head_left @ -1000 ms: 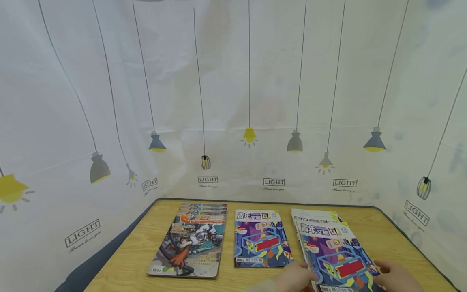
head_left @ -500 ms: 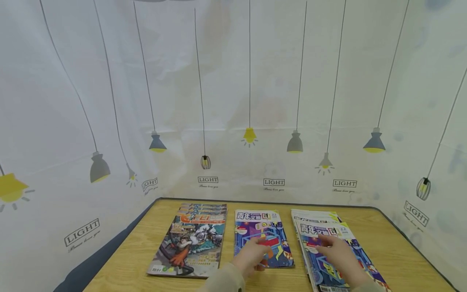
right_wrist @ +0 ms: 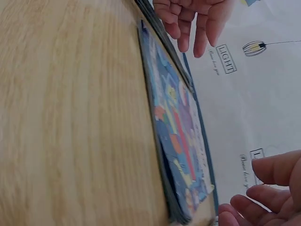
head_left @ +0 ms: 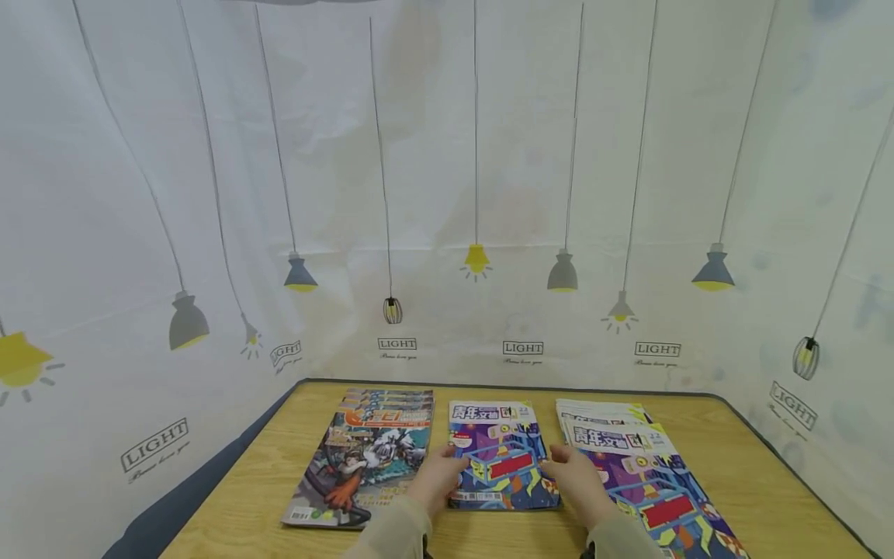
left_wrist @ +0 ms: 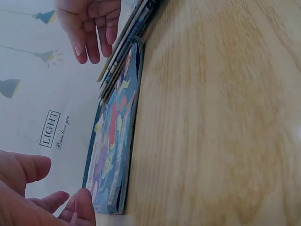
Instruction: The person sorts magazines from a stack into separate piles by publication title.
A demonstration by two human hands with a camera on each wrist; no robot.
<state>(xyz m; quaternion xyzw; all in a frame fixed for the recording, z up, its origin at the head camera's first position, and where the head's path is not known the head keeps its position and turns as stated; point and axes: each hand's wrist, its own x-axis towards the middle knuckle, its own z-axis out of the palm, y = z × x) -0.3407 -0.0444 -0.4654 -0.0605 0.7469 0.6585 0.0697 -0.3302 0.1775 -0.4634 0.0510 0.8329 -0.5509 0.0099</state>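
A magazine with a purple-and-blue cover [head_left: 504, 466] lies in the middle of the table, between my two hands. My left hand [head_left: 440, 471] is at its left edge, thumb and fingers apart. At its right edge hovers my right hand [head_left: 576, 480], with its fingers loosely spread. In the left wrist view the left fingertips [left_wrist: 84, 205] come close to the magazine's edge; whether they touch it I cannot tell. The right wrist view shows a gap between the right hand [right_wrist: 268, 193] and the magazine [right_wrist: 176, 127], which looks like a thick pile from the side.
To the left lies a fanned stack of comic magazines [head_left: 370, 473]. On the right, a staggered stack of magazines [head_left: 649, 473] bears the same purple cover. Behind the wooden table [head_left: 244, 497] hangs a white curtain [head_left: 447, 178] printed with lamps.
Both hands have left the right-hand stack and moved left, the left hand first. They now stand on either side of the middle magazine. The stacks look unmoved.
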